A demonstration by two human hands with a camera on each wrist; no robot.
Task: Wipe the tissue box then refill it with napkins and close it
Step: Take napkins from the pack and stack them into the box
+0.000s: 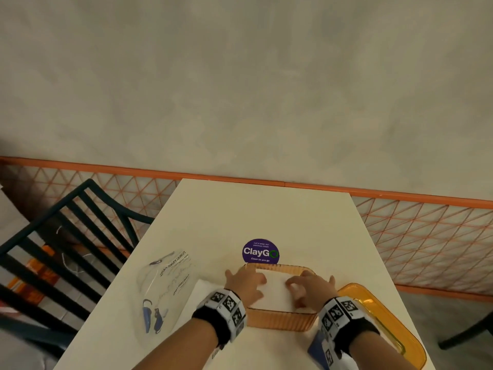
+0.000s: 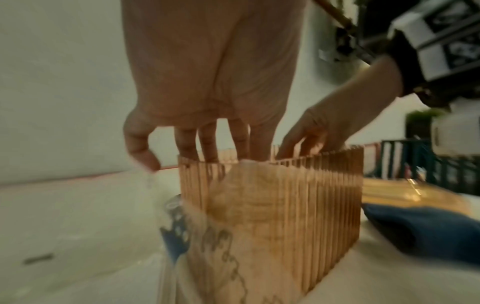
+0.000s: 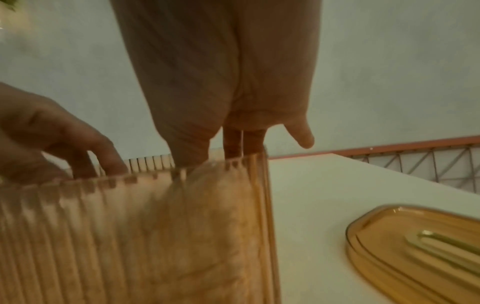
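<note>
From the head view, the amber ribbed tissue box (image 1: pixel 280 320) is seen near the near edge of the counter (image 1: pixel 266 214), with the left hand (image 1: pixel 244 285) and right hand (image 1: pixel 312 289) laid on the white napkins (image 1: pixel 274 292) inside it. The fingers (image 1: pixel 260 279) are loosely spread and pressed down; nothing is gripped. The amber lid (image 1: pixel 378 313) lies just beside the box at the right edge, and an empty plastic wrapper (image 1: pixel 165 287) lies toward the left edge.

In the left wrist view, fingertips (image 2: pixel 207 148) are dipped below the box rim, and a blue cloth (image 2: pixel 426 230) rests beside the box.

In the right wrist view, the napkins are seen bunched against the ribbed wall. If they are pressed unevenly, a corner could be left above the rim, so the lid would likely not seat.
</note>
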